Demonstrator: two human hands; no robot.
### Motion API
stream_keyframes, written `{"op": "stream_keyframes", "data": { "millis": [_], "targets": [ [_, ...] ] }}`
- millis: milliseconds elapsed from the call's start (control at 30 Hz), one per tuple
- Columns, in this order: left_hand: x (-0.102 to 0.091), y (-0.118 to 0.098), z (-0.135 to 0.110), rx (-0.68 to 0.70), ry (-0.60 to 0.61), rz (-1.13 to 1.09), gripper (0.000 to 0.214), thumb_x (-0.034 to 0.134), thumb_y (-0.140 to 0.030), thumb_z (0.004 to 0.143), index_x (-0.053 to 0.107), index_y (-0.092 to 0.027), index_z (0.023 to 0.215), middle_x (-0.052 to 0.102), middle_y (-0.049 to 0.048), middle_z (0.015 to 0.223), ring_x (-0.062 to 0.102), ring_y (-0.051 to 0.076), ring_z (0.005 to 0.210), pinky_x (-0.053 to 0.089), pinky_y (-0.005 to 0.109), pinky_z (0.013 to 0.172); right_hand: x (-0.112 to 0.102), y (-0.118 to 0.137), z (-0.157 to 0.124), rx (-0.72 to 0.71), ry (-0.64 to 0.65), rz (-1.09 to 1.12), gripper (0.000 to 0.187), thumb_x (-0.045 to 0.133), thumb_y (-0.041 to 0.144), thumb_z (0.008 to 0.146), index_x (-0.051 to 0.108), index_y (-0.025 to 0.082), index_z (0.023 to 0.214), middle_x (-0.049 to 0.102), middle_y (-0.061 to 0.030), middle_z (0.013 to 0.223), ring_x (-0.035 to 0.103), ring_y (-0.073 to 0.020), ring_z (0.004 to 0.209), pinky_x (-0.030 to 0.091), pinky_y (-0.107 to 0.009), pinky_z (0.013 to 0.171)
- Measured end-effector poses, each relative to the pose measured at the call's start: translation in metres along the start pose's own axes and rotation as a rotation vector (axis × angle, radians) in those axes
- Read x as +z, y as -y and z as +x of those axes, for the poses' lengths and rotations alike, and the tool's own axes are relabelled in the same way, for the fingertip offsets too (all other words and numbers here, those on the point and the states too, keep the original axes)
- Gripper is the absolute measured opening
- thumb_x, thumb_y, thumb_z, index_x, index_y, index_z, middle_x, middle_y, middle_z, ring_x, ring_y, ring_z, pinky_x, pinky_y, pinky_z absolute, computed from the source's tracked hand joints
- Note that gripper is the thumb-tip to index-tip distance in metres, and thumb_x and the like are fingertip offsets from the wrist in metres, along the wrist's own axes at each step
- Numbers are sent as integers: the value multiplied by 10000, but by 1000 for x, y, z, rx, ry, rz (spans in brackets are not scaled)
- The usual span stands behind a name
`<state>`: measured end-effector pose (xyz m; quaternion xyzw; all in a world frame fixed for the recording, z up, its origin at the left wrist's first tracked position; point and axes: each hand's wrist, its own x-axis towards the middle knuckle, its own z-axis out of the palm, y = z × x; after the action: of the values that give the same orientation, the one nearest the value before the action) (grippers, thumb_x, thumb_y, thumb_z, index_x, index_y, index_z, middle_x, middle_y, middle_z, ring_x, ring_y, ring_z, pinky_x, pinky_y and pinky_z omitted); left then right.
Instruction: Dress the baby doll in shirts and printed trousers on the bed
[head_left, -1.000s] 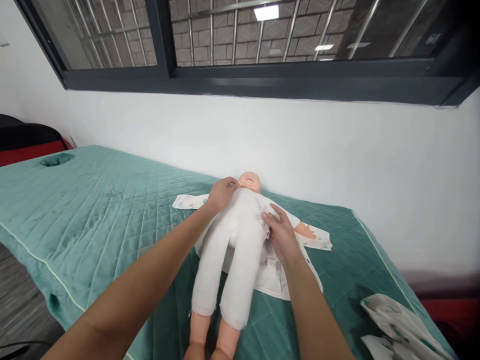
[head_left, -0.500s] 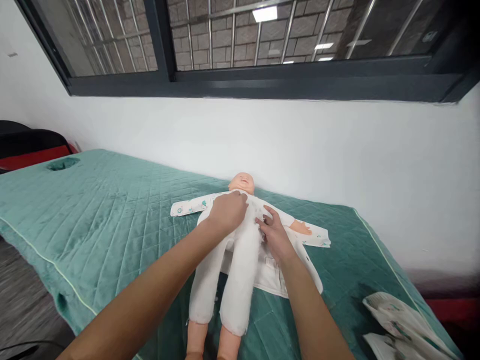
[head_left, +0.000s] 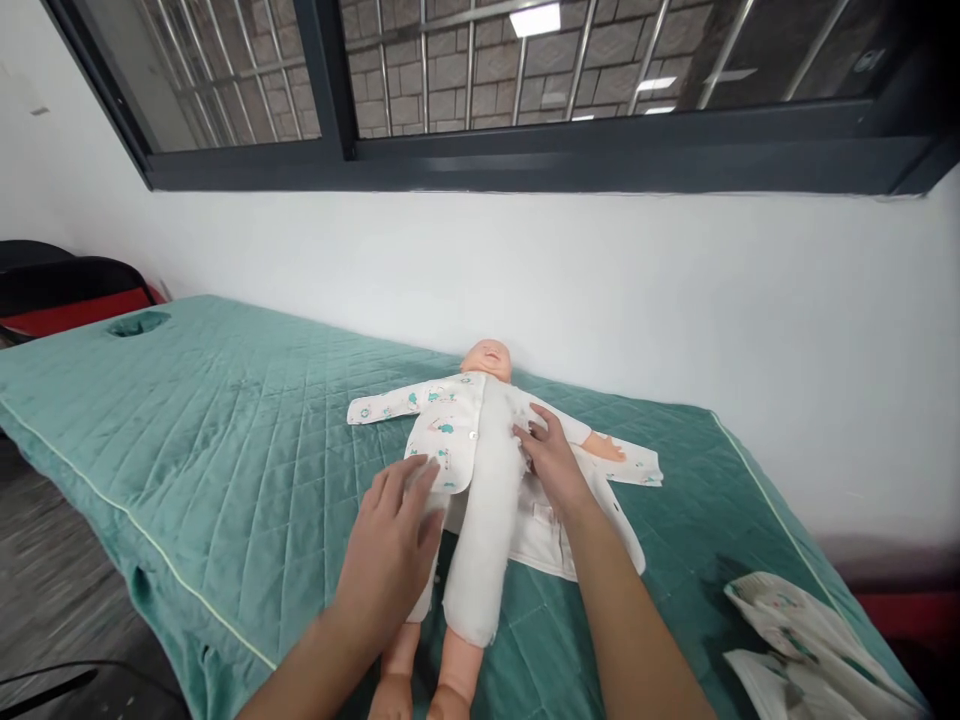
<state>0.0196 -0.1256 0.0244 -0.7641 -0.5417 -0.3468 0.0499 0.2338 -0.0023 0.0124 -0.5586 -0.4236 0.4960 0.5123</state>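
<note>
A baby doll lies on its back, head toward the wall, with white padding round its trunk and legs. It wears a white printed baby jacket. One front panel lies over the doll's trunk on the left; the other is spread out on the right. My left hand, fingers slightly apart and empty, is at the lower hem of the left panel, above the doll's leg. My right hand rests against the padded side of the trunk, its fingers spread and curved. Beneath that hand, part of the right panel is hidden.
A green quilted cover spreads over the bed, with a hole at its far left. Folded white printed cloth lies at the lower right. Behind stand a white wall and a dark-framed window. A black and red chair is at the left.
My left hand has moved from the doll's chest down and left to the hem. The left jacket panel now lies over the trunk, showing its print. My right hand has stayed put.
</note>
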Motion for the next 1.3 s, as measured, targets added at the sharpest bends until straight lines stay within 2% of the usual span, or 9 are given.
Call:
{"op": "stream_keyframes", "data": {
  "millis": [133,300,500,733,967,1033,1133,1200,1300],
  "targets": [
    [6,12,2,-71,12,-59,292,541,-211,913,555,-225,1204,561,83,1161,538,234,1060,506,409,888,0,3,-2,-19,11,-8,791,739,459,674,431,288,1381,583,-104,1268,621,-205,997,481,-275,753],
    [5,16,9,35,77,-107,171,441,-219,976,609,-196,957,615,42,923,527,197,867,478,377,798,-3,0,1,-43,34,-48,808,743,497,679,420,287,1389,588,-109,1253,634,-198,913,490,-281,711],
    [-11,19,5,136,167,-143,186,444,-248,979,583,-189,870,607,43,917,530,188,857,453,351,767,-9,-1,-2,-100,52,-165,717,668,502,757,429,252,1385,582,-129,1284,646,-202,918,499,-313,748],
    [-15,-3,72,160,65,-147,184,420,-278,982,576,-195,931,621,45,923,553,194,902,461,355,816,-49,35,-13,-290,-103,-465,377,516,540,861,645,212,995,724,-61,922,682,-206,817,474,-339,795],
    [71,-73,166,415,391,-57,251,444,-224,936,574,-173,1145,610,87,1190,534,237,1112,467,359,879,-93,64,-24,-267,-530,-463,467,445,588,859,626,195,684,697,-49,695,641,-191,617,442,-294,600],
    [102,-96,177,483,553,58,254,440,-178,911,588,-149,1115,603,113,1191,533,254,1115,465,368,856,-103,65,-25,-200,-480,-589,467,462,563,846,617,191,611,670,-50,622,603,-186,572,412,-292,565],
    [140,-123,181,476,671,143,270,489,-208,890,596,-132,1126,608,138,1194,540,280,1115,440,426,905,-118,58,-24,-47,-186,-827,363,581,448,768,601,188,515,620,-32,535,531,-164,535,340,-282,524],
    [155,-130,181,470,686,156,269,535,-235,870,614,-120,1100,619,158,1173,543,305,1111,427,458,910,-127,48,-22,3,-36,-849,286,639,364,706,591,186,487,589,-15,505,490,-146,519,307,-275,513],
    [163,-129,187,510,683,156,256,551,-216,857,624,-122,1084,624,164,1165,544,308,1115,427,439,893,-134,34,-16,1,-22,-837,234,654,285,655,569,192,458,549,-2,468,477,-142,515,292,-270,511]
  ]
}}
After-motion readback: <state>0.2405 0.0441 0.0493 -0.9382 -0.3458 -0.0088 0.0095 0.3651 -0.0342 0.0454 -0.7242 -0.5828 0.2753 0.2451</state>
